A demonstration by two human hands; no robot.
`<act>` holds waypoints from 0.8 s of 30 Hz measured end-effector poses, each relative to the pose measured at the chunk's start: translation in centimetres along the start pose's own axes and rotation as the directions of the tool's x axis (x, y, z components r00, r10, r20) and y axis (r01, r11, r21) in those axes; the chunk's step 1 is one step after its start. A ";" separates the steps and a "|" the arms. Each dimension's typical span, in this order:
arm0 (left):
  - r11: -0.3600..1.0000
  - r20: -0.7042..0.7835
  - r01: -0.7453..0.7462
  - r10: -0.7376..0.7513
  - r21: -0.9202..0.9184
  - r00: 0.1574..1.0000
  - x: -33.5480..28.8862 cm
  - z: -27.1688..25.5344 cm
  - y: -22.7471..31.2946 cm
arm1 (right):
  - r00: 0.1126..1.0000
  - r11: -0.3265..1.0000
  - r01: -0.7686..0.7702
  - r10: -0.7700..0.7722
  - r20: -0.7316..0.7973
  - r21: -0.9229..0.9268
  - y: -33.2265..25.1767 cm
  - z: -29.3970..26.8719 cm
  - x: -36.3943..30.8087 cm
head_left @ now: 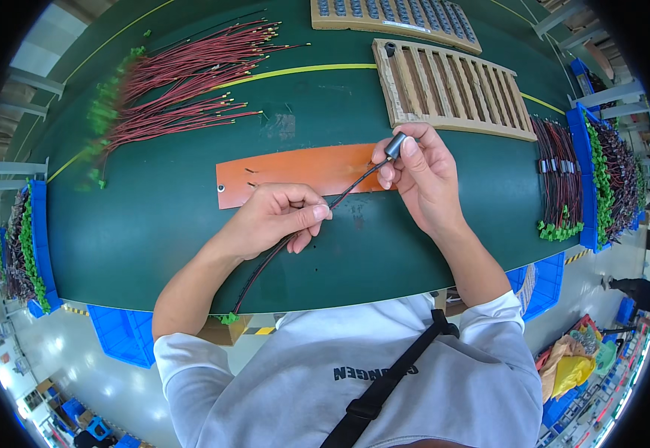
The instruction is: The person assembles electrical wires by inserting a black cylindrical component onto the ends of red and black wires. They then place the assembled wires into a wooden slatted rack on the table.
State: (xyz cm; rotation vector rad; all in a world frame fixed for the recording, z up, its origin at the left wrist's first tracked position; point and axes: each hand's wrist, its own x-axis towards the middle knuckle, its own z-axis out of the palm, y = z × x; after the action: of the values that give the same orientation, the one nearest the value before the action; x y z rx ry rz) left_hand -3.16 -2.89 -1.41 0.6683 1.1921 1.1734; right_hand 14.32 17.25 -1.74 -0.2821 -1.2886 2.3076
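Note:
A dark red-and-black wire lead (346, 192) runs slantwise between my hands over the near part of the green table. My left hand (284, 215) pinches it partway along, and its tail with a green connector (229, 318) hangs at the table's front edge. In my right hand (423, 168), thumb and fingers grip a small dark grey cylinder (395, 145) at the upper end of the lead. Whether the wire passes through the cylinder or only meets its end, I cannot tell. Beneath both hands lies an orange strip (280, 166).
Red wires (190, 82) with green connectors lie spread at the far left. A slotted cardboard tray (459, 125) and another tray with grey cylinders (400, 28) stand at the back. Bundled leads (560, 175) lie at right, beside a blue bin (585, 179). Another blue bin (39, 239) sits left.

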 end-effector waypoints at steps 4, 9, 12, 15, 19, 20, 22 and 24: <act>0.999 -0.017 -0.015 0.014 -0.037 1.000 0.0 0.1 0.0 | 1.000 0.995 0.024 -0.022 0.023 -0.097 0.3 0.6 -0.1; 0.999 -0.032 -0.022 0.020 -0.045 0.999 0.1 0.2 -0.2 | 0.999 0.970 -0.006 0.014 0.031 -0.244 0.6 1.7 -0.7; 0.998 -0.032 -0.021 0.020 -0.055 0.999 0.1 0.3 -0.2 | 0.999 0.961 0.036 -0.026 0.041 -0.275 0.7 2.0 -1.0; 0.999 -0.039 -0.021 0.019 -0.050 0.999 0.2 0.3 -0.2 | 0.998 0.963 0.056 -0.047 0.038 -0.264 0.7 2.1 -1.0; 0.998 -0.050 -0.032 0.029 -0.050 0.998 0.2 0.3 -0.5 | 0.996 0.943 -0.017 0.046 0.079 -0.333 0.6 1.6 -0.8; 0.998 -0.055 -0.038 0.035 -0.043 0.998 0.2 0.3 -0.5 | 0.993 0.933 -0.035 0.074 0.096 -0.359 0.6 1.6 -0.8; 0.998 -0.065 -0.049 0.047 -0.029 0.997 0.2 0.5 -0.5 | 0.996 0.957 -0.026 0.051 0.079 -0.290 0.6 2.3 -1.1; 0.996 -0.065 -0.081 0.079 -0.027 0.995 0.3 0.5 -0.5 | 0.994 0.978 -0.065 0.082 0.075 -0.200 0.7 2.5 -1.2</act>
State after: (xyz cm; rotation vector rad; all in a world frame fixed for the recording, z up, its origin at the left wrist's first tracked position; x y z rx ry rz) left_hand -2.55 -2.70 -1.84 0.6654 1.2088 1.2852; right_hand 14.12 14.45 -1.06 -0.3080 -1.5777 2.2751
